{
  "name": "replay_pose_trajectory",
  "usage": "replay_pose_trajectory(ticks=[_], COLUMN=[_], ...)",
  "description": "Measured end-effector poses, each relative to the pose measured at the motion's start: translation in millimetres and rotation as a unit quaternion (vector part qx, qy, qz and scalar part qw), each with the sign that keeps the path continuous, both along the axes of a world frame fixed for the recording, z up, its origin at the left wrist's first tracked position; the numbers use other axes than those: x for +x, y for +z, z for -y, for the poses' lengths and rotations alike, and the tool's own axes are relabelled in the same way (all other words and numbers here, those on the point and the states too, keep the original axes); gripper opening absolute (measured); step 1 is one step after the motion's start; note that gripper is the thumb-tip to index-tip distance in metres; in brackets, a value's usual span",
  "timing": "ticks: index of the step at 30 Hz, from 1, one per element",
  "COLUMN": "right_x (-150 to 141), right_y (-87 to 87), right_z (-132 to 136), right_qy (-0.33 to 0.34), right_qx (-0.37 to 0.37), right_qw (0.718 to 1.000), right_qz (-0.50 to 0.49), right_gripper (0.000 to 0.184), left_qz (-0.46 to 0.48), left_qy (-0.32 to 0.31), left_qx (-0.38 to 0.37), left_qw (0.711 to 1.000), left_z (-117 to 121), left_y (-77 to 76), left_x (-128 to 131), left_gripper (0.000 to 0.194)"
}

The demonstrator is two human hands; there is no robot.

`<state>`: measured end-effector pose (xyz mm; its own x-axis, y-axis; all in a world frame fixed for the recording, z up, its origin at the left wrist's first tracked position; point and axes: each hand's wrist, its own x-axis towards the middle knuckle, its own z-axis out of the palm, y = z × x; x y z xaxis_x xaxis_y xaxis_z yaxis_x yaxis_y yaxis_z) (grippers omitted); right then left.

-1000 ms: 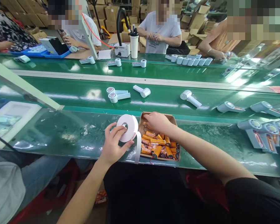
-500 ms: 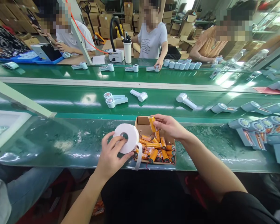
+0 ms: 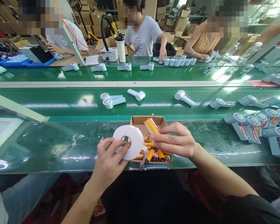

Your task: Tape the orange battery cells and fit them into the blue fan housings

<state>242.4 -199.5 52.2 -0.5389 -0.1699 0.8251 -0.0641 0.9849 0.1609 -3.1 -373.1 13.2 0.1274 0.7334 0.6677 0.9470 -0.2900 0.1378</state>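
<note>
My left hand (image 3: pixel 113 157) grips a roll of white tape (image 3: pixel 136 141), fingers over its face and into its core. A loose strip of tape (image 3: pixel 144 157) hangs from the roll's right side. Between the thumb and fingers of my right hand (image 3: pixel 178 140) is an orange battery (image 3: pixel 152 126), tilted, with a whitish strip along its upper side. It is above a cardboard box (image 3: pixel 136 119) at the bench's front edge. Several more orange batteries (image 3: pixel 155 154) with thin wires lie in the box, partly covered by my right hand and the roll.
Pale blue handheld fan bodies (image 3: pixel 113 101) lie on the green conveyor (image 3: pixel 154 105) beyond the bench. Several more fan bodies (image 3: pixel 252 121) crowd the right side. A white foam tray (image 3: pixel 7 133) is at left. Across the line, a co-worker's hand (image 3: pixel 162 54) touches a fan part.
My right hand has turned and come lower and nearer with the battery, which now tilts more. The tape roll has shifted slightly right. The opposite co-worker's hand has moved along the row.
</note>
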Motion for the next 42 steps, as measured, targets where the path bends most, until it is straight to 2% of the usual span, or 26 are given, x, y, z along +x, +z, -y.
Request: replay_pose_trajectory(ticks=[2, 5, 8, 10, 12, 13, 14, 16, 17, 19, 20, 21, 22, 23, 24, 26, 27, 28, 30, 32, 35, 37, 39, 40, 42], right_x=[1, 1, -2, -4, -7, -8, -8, -10, -10, -10, -9, -7, -5, -2, 1, 8, 10, 11, 9, 0, -22, -39, -53, -57, -55], right_y=[1.8, 0.3, -11.6, -24.1, -35.6, -39.7, -42.1, -42.8, -41.6, -38.0, -35.9, -33.3, -30.0, -25.6, -19.8, -4.5, 4.1, 12.2, 23.7, 23.9, 1.7, -20.6, -39.6, -45.9, -50.2], right_z=[0, -1, -1, 3, 13, 20, 27, 44, 53, 67, 73, 76, 78, 76, 73, 60, 51, 43, 30, 26, 38, 54, 69, 74, 73], right_qy=[0.017, 0.038, 0.052, 0.074, 0.09, 0.092, 0.097, 0.125, 0.143, 0.17, 0.172, 0.171, 0.17, 0.164, 0.152, 0.125, 0.119, 0.119, 0.131, 0.128, 0.098, 0.077, 0.06, 0.055, 0.054], right_qx=[0.024, 0.019, -0.013, -0.067, -0.202, -0.304, -0.416, -0.615, -0.683, -0.758, -0.77, -0.767, -0.75, -0.729, -0.711, -0.706, -0.715, -0.726, -0.746, -0.764, -0.782, -0.776, -0.76, -0.753, -0.748], right_qw=[1.0, 0.999, 0.998, 0.995, 0.975, 0.947, 0.903, 0.779, 0.715, 0.61, 0.574, 0.553, 0.547, 0.557, 0.583, 0.643, 0.659, 0.662, 0.648, 0.63, 0.605, 0.57, 0.539, 0.535, 0.552], right_qz=[0.003, 0.003, 0.018, 0.024, -0.016, -0.042, -0.054, -0.007, 0.044, 0.16, 0.219, 0.278, 0.33, 0.362, 0.364, 0.268, 0.199, 0.14, 0.081, 0.048, -0.114, -0.26, -0.358, -0.38, -0.364], right_gripper=[0.018, 0.017, 0.018, 0.028, 0.045, 0.052, 0.059, 0.077, 0.081, 0.07, 0.059, 0.051, 0.048, 0.047, 0.047, 0.051, 0.055, 0.057, 0.055, 0.045, 0.04, 0.041, 0.04, 0.04, 0.04], left_qz=[0.006, 0.004, 0.001, -0.003, -0.013, -0.022, -0.033, -0.059, -0.071, -0.088, -0.094, -0.098, -0.102, -0.107, -0.113, -0.128, -0.134, -0.14, -0.15, -0.16, -0.153, -0.13, -0.1, -0.084, -0.05], left_qy=[-0.013, -0.03, -0.033, -0.022, -0.001, 0.012, 0.025, 0.047, 0.055, 0.064, 0.067, 0.07, 0.068, 0.062, 0.051, 0.018, 0.002, -0.013, -0.029, -0.024, 0.025, 0.061, 0.084, 0.092, 0.095], left_qx=[-0.003, -0.006, -0.008, -0.004, 0.017, 0.032, 0.048, 0.078, 0.093, 0.125, 0.138, 0.147, 0.152, 0.154, 0.154, 0.154, 0.156, 0.157, 0.158, 0.15, 0.134, 0.131, 0.134, 0.136, 0.138], left_qw=[1.0, 1.0, 0.999, 1.0, 1.0, 0.999, 0.998, 0.994, 0.992, 0.986, 0.984, 0.982, 0.981, 0.98, 0.98, 0.98, 0.979, 0.977, 0.976, 0.975, 0.979, 0.981, 0.982, 0.983, 0.985], left_z=[0, 0, 1, 1, 1, 0, -1, -3, -5, -8, -10, -10, -11, -11, -10, -10, -11, -13, -16, -20, -22, -22, -22, -21, -21], left_y=[3.7, 9.5, 11.8, 11.1, 10.1, 10.0, 10.4, 13.0, 15.0, 20.1, 23.0, 25.9, 28.9, 31.8, 34.7, 40.0, 42.4, 44.5, 47.5, 47.2, 35.8, 21.3, 5.9, -0.4, -7.8], left_x=[4, 8, 10, 9, 7, 5, 4, 0, -2, -6, -8, -10, -11, -12, -12, -9, -7, -4, 2, 9, 22, 35, 49, 57, 69], left_gripper=[0.033, 0.033, 0.035, 0.035, 0.037, 0.039, 0.042, 0.047, 0.049, 0.053, 0.055, 0.058, 0.06, 0.062, 0.062, 0.061, 0.059, 0.057, 0.051, 0.047, 0.046, 0.046, 0.049, 0.052, 0.056])
